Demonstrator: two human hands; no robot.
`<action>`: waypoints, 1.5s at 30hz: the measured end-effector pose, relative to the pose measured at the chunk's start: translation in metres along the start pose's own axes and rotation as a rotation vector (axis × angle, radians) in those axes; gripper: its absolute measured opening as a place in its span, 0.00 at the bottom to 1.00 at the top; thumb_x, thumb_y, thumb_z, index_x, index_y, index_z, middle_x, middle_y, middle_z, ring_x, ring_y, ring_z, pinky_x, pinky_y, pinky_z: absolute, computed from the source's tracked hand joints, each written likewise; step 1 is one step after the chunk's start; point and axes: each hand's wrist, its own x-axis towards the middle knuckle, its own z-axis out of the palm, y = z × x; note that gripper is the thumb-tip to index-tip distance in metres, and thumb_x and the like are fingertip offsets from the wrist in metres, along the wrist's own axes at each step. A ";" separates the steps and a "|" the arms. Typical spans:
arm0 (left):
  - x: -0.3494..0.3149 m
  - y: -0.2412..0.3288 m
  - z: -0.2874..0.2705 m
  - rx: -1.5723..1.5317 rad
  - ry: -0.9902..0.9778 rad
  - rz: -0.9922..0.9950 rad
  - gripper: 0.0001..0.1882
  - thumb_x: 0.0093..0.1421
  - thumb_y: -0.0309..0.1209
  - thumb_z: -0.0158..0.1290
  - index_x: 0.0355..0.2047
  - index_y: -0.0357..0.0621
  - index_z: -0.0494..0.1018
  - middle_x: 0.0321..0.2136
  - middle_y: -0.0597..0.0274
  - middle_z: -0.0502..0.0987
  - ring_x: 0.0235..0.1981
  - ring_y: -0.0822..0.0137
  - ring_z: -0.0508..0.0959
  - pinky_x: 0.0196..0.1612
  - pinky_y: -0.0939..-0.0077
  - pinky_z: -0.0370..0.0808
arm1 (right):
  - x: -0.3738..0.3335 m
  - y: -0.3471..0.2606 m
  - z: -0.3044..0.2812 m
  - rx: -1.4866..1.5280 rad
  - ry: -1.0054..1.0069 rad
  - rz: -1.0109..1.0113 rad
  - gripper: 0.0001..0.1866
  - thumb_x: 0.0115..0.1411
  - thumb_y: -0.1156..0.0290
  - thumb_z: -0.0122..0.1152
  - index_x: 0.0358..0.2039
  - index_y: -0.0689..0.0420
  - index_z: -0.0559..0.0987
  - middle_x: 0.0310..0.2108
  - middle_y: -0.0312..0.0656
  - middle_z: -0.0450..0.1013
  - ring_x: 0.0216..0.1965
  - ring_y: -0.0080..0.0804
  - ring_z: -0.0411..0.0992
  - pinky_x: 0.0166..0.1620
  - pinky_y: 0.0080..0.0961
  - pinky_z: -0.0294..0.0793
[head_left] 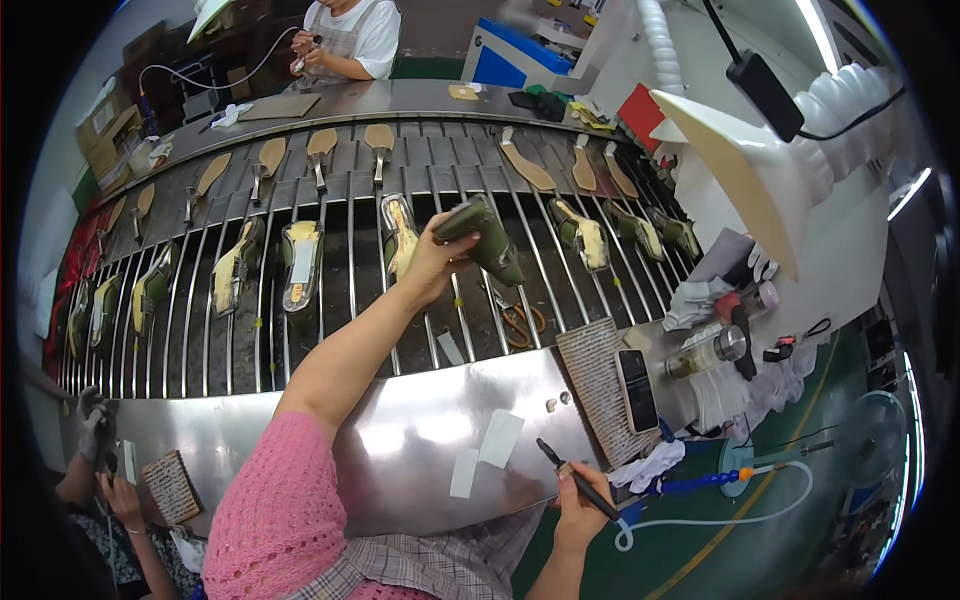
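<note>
My left hand (440, 262) is closed around a dark green shoe upper on a last (485, 240), lifted over the metal rods of the rack (540, 250). Just beside it, another shoe with a pale, glue-smeared underside (401, 238) lies on the rods, partly behind my hand. Down at the right, my right hand (580, 508) grips a black pen-like brush (590, 492), its dark tip pointing up and left over the steel bench edge. A pale tube (680, 521) runs from the brush's rear end. Two white paper pieces (500, 438) lie left of the brush.
More shoes (235, 268) rest along the rods; tan soles (271, 153) line the far shelf. Orange-handled scissors (522, 322) lie under the rods. A phone (637, 390) rests on a textured board (598, 375). A white lamp hood (735, 165) overhangs the right. Co-workers are opposite and at left.
</note>
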 end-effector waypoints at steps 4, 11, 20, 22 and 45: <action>-0.090 0.028 -0.014 -0.365 -0.009 0.039 0.27 0.58 0.48 0.57 0.53 0.49 0.67 0.49 0.65 0.72 0.52 0.63 0.71 0.56 0.58 0.70 | -0.001 -0.019 0.007 0.092 0.007 0.080 0.09 0.56 0.83 0.61 0.38 0.68 0.76 0.32 0.45 0.76 0.33 0.27 0.75 0.39 0.18 0.74; -0.238 0.041 -0.009 0.308 0.031 0.129 0.52 0.47 0.57 0.63 0.62 0.38 0.54 0.61 0.50 0.60 0.61 0.56 0.64 0.64 0.58 0.61 | -0.016 -0.028 0.026 0.014 -0.105 0.010 0.03 0.55 0.80 0.63 0.30 0.65 0.79 0.29 0.41 0.75 0.32 0.26 0.72 0.39 0.19 0.69; -0.333 -0.014 -0.033 0.130 -0.085 -0.349 0.36 0.57 0.48 0.55 0.62 0.48 0.58 0.58 0.59 0.67 0.61 0.61 0.63 0.64 0.58 0.58 | -0.037 -0.038 0.044 -0.109 -0.256 -0.152 0.07 0.50 0.76 0.69 0.30 0.62 0.80 0.28 0.40 0.76 0.29 0.27 0.71 0.32 0.21 0.68; -0.342 -0.040 -0.036 -0.048 0.002 -0.335 0.31 0.61 0.51 0.47 0.60 0.51 0.62 0.55 0.58 0.70 0.59 0.57 0.67 0.60 0.41 0.58 | -0.036 -0.036 0.057 -0.174 -0.295 -0.332 0.09 0.48 0.75 0.71 0.30 0.61 0.80 0.27 0.39 0.76 0.27 0.28 0.70 0.30 0.21 0.68; -0.326 -0.057 -0.030 0.725 -0.149 0.679 0.47 0.43 0.33 0.72 0.59 0.42 0.55 0.55 0.39 0.67 0.58 0.47 0.68 0.65 0.49 0.54 | -0.008 -0.009 0.058 -0.380 -0.234 -0.425 0.09 0.52 0.76 0.68 0.34 0.60 0.78 0.31 0.41 0.76 0.28 0.35 0.70 0.33 0.27 0.68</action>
